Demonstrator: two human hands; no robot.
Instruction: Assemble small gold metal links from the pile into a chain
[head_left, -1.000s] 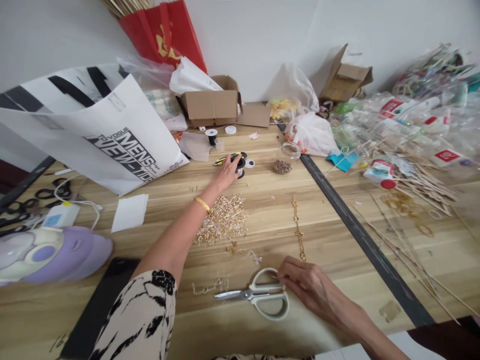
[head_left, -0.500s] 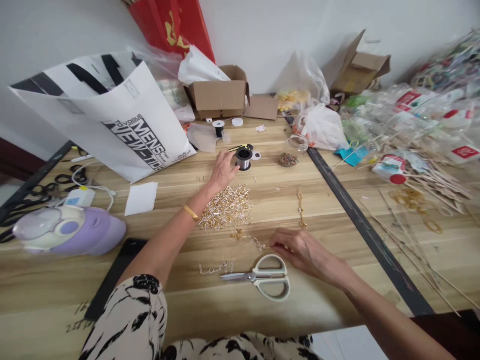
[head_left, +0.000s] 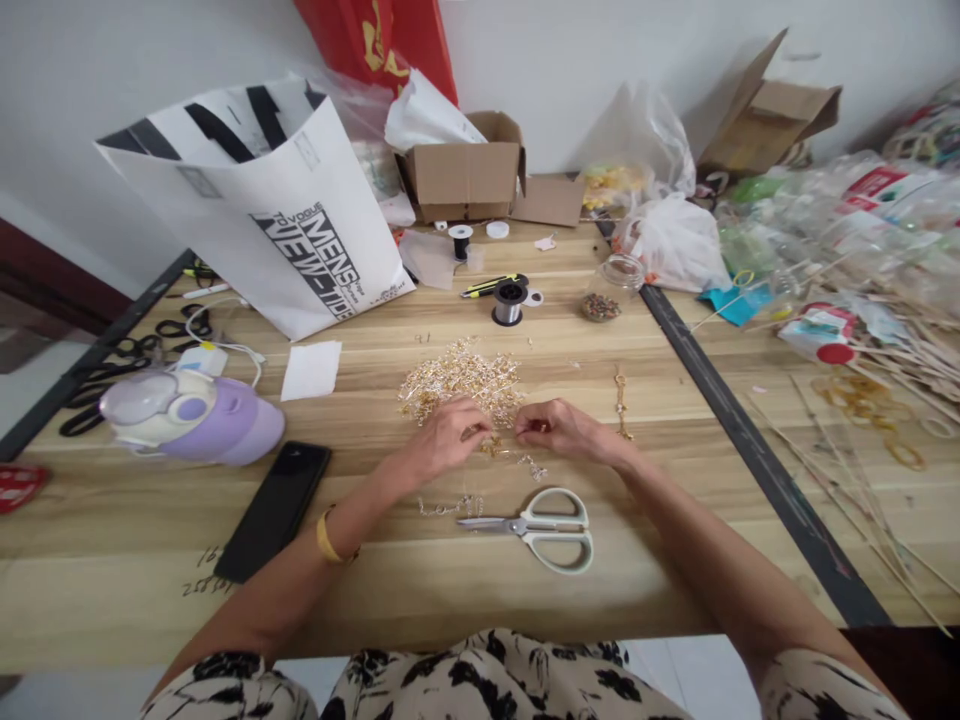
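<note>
My left hand [head_left: 448,438] is at the near edge of a pile of small gold and silver beads [head_left: 465,375], thumb and fingertips pinched together. Close by on its right, my right hand [head_left: 559,428] is also pinched. Whatever the fingers hold is too small to make out. A little gold-coloured piece [head_left: 491,446] lies between the hands. Just below my right hand rests a short silver chain [head_left: 535,467]. Another silver chain [head_left: 442,507] lies nearer me, by the tip of the scissors [head_left: 559,530] with pale handles. A gold chain [head_left: 621,403] is right of my right hand.
Behind the pile stands a spool of wire [head_left: 509,303] beside a yellow-black cutter [head_left: 491,286]. A jar of beads [head_left: 602,300] is further right. On the left are a phone [head_left: 274,510], a purple bottle [head_left: 202,415] and a white bag [head_left: 300,220]. Thin sticks [head_left: 840,490] lie right.
My left hand has come back from the wire spool to the near edge of the bead pile, its fingers now pinched. My right hand has moved slightly up and left. The view has shifted.
</note>
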